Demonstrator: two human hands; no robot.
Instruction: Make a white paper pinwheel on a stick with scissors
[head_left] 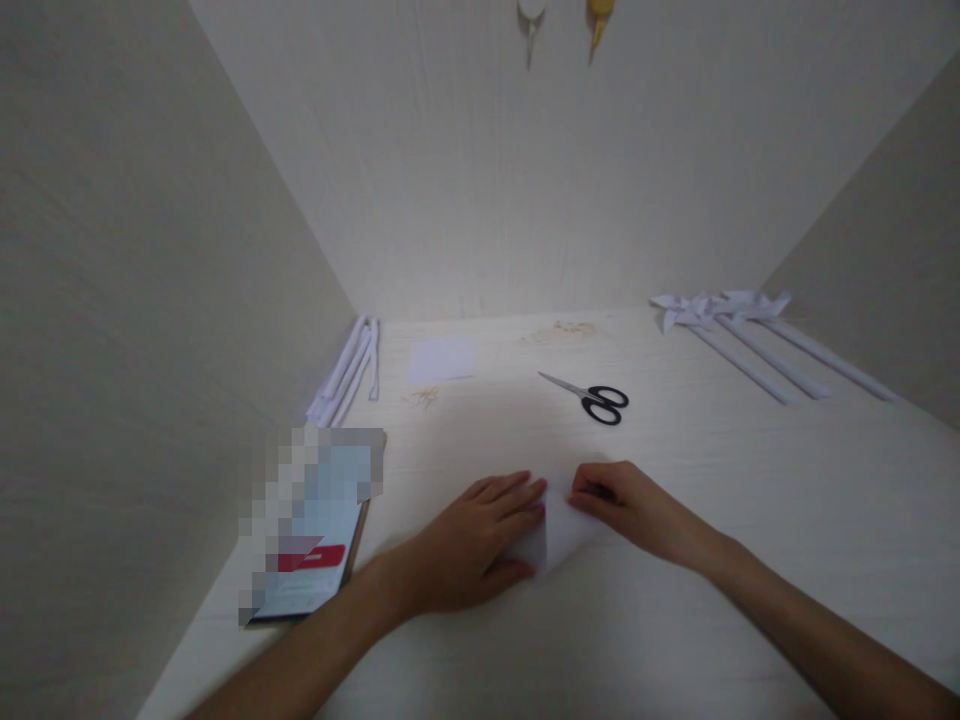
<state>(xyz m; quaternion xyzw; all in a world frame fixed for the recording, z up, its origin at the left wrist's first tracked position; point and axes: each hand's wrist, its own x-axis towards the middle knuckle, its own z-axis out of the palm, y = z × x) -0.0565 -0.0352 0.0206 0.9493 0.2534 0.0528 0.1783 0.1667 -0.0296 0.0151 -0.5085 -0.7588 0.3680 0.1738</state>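
A small white sheet of paper (559, 535) lies folded on the pale table (750, 520) near its front middle. My left hand (472, 545) lies flat on the paper's left part, fingers spread and pressing down. My right hand (626, 505) pinches the paper's upper right edge with curled fingers. Black-handled scissors (592, 398) lie shut on the table just behind the hands.
A blurred-out card or booklet (311, 530) sits at the front left. White paper strips (349, 372) lie along the left wall, and a white paper square (442, 360) behind. Folded paper pinwheels on white sticks (742, 330) lie at the back right. Walls enclose three sides.
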